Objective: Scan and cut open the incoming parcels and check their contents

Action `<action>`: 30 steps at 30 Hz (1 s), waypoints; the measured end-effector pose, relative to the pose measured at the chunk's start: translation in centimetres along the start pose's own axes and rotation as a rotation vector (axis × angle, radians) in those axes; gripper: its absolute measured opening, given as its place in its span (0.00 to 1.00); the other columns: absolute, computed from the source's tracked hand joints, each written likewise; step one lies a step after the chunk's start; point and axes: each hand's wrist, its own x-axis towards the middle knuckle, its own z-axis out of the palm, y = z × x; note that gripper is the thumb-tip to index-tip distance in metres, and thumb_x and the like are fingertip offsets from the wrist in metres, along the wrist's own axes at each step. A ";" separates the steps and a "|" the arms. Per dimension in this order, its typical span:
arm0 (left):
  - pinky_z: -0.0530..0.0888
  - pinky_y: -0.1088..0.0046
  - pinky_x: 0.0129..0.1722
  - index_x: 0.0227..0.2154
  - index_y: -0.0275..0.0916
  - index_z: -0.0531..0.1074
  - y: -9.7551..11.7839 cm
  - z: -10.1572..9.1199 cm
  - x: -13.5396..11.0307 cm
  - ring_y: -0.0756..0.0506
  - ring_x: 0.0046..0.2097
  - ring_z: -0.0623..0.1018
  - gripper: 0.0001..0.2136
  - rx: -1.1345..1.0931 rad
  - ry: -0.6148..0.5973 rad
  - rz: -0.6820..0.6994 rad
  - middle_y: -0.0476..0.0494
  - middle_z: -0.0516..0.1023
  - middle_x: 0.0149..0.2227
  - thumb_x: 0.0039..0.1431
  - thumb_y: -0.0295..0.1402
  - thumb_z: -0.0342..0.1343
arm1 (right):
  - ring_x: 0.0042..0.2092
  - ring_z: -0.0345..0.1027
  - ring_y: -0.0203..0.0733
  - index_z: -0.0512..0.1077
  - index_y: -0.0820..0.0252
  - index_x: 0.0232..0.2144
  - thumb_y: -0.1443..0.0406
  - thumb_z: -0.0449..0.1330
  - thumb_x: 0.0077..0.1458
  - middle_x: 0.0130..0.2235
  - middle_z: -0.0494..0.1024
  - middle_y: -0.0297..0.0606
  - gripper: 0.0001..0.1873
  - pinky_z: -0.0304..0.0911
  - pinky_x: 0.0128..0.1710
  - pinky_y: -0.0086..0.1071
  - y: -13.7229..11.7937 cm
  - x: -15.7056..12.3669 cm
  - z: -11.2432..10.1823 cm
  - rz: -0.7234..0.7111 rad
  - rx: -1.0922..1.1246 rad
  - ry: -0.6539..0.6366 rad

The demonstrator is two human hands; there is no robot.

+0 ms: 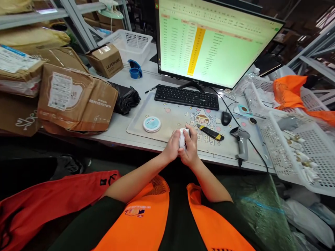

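At desk, tube-filled basket (267, 134), left hand (172, 147), right hand (191, 150) clasp object (182, 138)

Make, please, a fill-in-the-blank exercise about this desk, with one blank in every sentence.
1. The small object gripped between the left hand and the right hand is ____ in colour.
2. The keyboard below the monitor is ____ in colour.
3. The barcode scanner lies to the ____ of both hands.
4. The round disc lies to the ____ of both hands.
Missing words: white; black; right; left.
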 end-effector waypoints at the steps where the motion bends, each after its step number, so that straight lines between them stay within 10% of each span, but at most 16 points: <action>1: 0.67 0.54 0.68 0.50 0.38 0.78 0.0 0.1 -0.3 0.34 0.60 0.75 0.29 0.135 0.007 0.118 0.34 0.79 0.53 0.71 0.60 0.47 | 0.73 0.54 0.61 0.48 0.38 0.77 0.46 0.44 0.74 0.72 0.57 0.46 0.35 0.59 0.68 0.63 -0.2 -0.2 0.3 0.015 0.033 0.050; 6: 0.70 0.52 0.64 0.55 0.38 0.74 0.5 0.4 -1.5 0.36 0.58 0.75 0.30 0.346 -0.037 0.366 0.33 0.76 0.54 0.72 0.58 0.43 | 0.73 0.55 0.58 0.47 0.41 0.78 0.50 0.41 0.74 0.73 0.58 0.44 0.34 0.61 0.68 0.60 -0.9 -0.7 0.5 0.023 0.103 0.172; 13: 0.68 0.56 0.68 0.48 0.38 0.77 2.1 0.0 -1.2 0.34 0.63 0.75 0.29 -0.118 -0.213 -0.294 0.36 0.83 0.50 0.63 0.60 0.54 | 0.72 0.57 0.61 0.57 0.46 0.76 0.53 0.57 0.65 0.71 0.64 0.46 0.39 0.58 0.69 0.61 0.0 -1.8 -1.1 -0.216 0.015 0.069; 17: 0.76 0.56 0.59 0.49 0.39 0.78 3.1 -0.1 -1.7 0.33 0.59 0.79 0.32 -0.146 -0.437 -0.548 0.36 0.83 0.47 0.63 0.64 0.52 | 0.68 0.64 0.64 0.75 0.40 0.62 0.47 0.65 0.56 0.64 0.74 0.42 0.32 0.57 0.68 0.62 0.4 -2.8 -1.4 -0.118 0.090 -0.137; 23: 0.67 0.48 0.67 0.57 0.36 0.76 -0.4 -0.8 -1.2 0.31 0.62 0.73 0.47 0.355 -0.097 0.415 0.28 0.74 0.59 0.54 0.76 0.50 | 0.72 0.59 0.56 0.72 0.48 0.66 0.38 0.56 0.62 0.69 0.68 0.42 0.37 0.49 0.75 0.55 -3.8 -0.8 -1.2 0.562 0.534 0.152; 26: 0.70 0.47 0.62 0.53 0.40 0.80 -0.8 -3.0 0.1 0.31 0.56 0.75 0.42 0.741 -0.268 0.901 0.30 0.77 0.52 0.49 0.72 0.61 | 0.68 0.66 0.51 0.69 0.51 0.68 0.40 0.53 0.65 0.65 0.74 0.40 0.38 0.58 0.73 0.51 -5.2 0.2 -2.0 0.983 1.013 0.140; 30: 0.69 0.52 0.63 0.55 0.53 0.80 0.8 -3.9 0.2 0.33 0.60 0.74 0.25 0.843 -0.659 0.934 0.36 0.77 0.58 0.58 0.56 0.68 | 0.62 0.74 0.55 0.69 0.55 0.67 0.40 0.53 0.63 0.63 0.77 0.45 0.39 0.70 0.64 0.52 -4.4 -0.6 -2.6 1.114 1.174 0.098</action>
